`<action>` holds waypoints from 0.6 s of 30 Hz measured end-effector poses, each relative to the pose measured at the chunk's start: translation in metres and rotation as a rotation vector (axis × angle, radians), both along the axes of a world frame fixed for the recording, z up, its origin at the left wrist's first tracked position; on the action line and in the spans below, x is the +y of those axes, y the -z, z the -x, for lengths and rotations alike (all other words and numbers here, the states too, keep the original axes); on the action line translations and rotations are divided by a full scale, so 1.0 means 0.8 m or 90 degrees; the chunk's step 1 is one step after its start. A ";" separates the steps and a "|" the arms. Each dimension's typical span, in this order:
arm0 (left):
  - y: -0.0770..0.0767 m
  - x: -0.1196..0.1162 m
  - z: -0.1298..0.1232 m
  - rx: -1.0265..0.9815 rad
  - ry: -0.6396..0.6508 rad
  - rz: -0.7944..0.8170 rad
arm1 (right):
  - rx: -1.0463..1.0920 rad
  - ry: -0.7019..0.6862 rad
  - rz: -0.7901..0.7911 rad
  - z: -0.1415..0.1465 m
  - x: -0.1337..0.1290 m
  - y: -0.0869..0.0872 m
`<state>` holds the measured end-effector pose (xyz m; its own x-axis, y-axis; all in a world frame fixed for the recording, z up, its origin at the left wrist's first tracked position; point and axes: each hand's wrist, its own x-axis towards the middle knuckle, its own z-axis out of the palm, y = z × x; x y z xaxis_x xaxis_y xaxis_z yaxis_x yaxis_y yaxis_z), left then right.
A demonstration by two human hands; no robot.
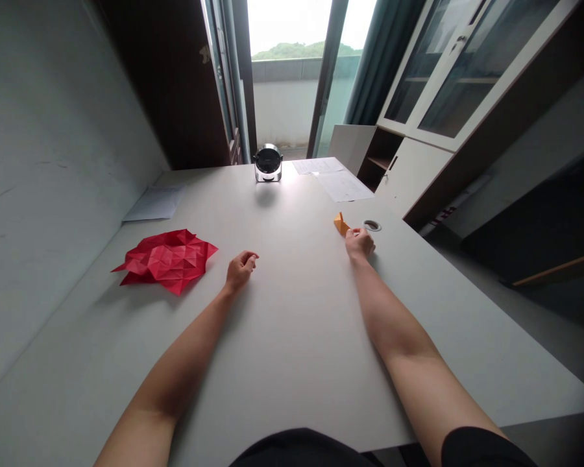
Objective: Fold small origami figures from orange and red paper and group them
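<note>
My right hand (360, 244) is closed in a pinch at the edge of a small folded orange paper piece (341, 224), on the right side of the white table (292, 324). A roll of tape (372, 226) lies just behind that hand. My left hand (241, 269) rests near the middle of the table with its fingers curled together; whether anything is between them is too small to tell. To its left, apart from it, lies a large creased red paper (169, 259).
At the table's far edge stands a small round black device (268, 162) on a metal stand. White papers (343, 185) lie at the back right, another sheet (154, 202) at the back left by the wall. A white cabinet (413, 172) is beyond the right edge.
</note>
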<state>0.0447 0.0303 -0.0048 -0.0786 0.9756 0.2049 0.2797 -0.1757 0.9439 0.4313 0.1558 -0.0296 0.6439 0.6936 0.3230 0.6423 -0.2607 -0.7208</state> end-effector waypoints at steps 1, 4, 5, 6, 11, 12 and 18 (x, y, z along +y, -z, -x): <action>0.000 0.000 0.000 0.001 -0.001 -0.002 | 0.000 0.011 -0.015 0.000 0.000 0.000; 0.002 0.001 0.000 0.003 -0.008 -0.006 | 0.000 0.017 -0.039 0.001 -0.001 0.001; 0.003 0.001 0.000 0.004 -0.013 -0.009 | -0.002 0.011 -0.043 0.001 -0.002 0.001; 0.003 0.000 0.000 0.006 -0.021 -0.012 | -0.006 0.003 -0.052 0.002 -0.003 0.000; 0.000 -0.003 0.004 0.055 -0.061 -0.037 | -0.047 -0.020 -0.112 0.007 -0.009 -0.006; -0.002 -0.003 0.006 0.077 -0.069 -0.040 | -0.057 -0.023 -0.120 0.007 -0.009 -0.007; -0.028 0.004 0.034 0.310 -0.135 -0.100 | -0.124 -0.071 -0.173 0.010 -0.009 -0.003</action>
<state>0.0176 0.0338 0.0175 -0.1301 0.9031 0.4092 0.7223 -0.1964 0.6632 0.4233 0.1490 -0.0274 0.4766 0.6280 0.6152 0.7887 0.0037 -0.6148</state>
